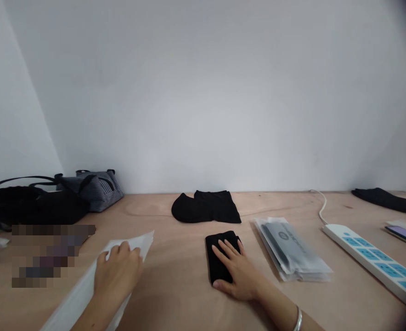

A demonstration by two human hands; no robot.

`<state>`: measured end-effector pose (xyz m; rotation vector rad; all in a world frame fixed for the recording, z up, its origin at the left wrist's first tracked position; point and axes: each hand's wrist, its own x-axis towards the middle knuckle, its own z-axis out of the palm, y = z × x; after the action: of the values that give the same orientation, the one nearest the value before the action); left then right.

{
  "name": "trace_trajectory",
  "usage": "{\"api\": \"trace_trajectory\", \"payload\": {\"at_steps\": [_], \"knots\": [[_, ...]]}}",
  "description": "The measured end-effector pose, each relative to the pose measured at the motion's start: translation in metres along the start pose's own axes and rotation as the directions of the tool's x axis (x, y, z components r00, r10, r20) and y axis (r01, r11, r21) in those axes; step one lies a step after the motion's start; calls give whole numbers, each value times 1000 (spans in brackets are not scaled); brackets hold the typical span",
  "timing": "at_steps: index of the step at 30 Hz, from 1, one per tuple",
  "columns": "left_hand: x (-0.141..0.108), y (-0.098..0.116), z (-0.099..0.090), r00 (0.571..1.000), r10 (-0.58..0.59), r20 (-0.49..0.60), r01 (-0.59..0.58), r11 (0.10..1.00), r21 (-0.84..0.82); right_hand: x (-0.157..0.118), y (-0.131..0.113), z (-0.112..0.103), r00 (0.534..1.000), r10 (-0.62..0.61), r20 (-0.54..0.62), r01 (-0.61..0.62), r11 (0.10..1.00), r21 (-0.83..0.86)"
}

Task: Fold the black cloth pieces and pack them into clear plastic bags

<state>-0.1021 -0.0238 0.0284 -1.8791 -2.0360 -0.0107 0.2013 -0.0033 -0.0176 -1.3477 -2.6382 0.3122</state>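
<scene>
My left hand (118,271) has its fingers curled over the top of whitish, translucent plastic bags (74,287), which lie slanted at the table's front left. How many bags there are I cannot make out. Flat on a small folded black cloth (215,262) rests my right hand (235,271), fingers spread, a silver bangle on its wrist. Behind that cloth lies a black fabric piece (208,209) with a rounded left end. To the right is a small stack of frosted plastic packets (292,248) with dark printing and something dark inside.
A white power strip (371,262) with blue sockets lies at the right, its cable running to the wall. Beyond it are a phone (404,235) and another black fabric piece (387,200). A striped bag (99,193) and a black bag (51,207) stand at back left.
</scene>
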Motion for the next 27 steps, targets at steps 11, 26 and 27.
{"api": "trace_trajectory", "payload": {"at_steps": [11, 26, 27], "knots": [[22, 132, 14, 971, 240, 11, -208, 859, -467, 6, 4, 10, 990, 123, -62, -119, 991, 65], [27, 133, 43, 943, 324, -70, -294, 719, -630, 8, -15, 11, 988, 97, -122, -74, 980, 183], [26, 132, 42, 940, 334, -76, -303, 709, -637, 7, -17, 5, 993, 87, -75, -74, 984, 161]]}}
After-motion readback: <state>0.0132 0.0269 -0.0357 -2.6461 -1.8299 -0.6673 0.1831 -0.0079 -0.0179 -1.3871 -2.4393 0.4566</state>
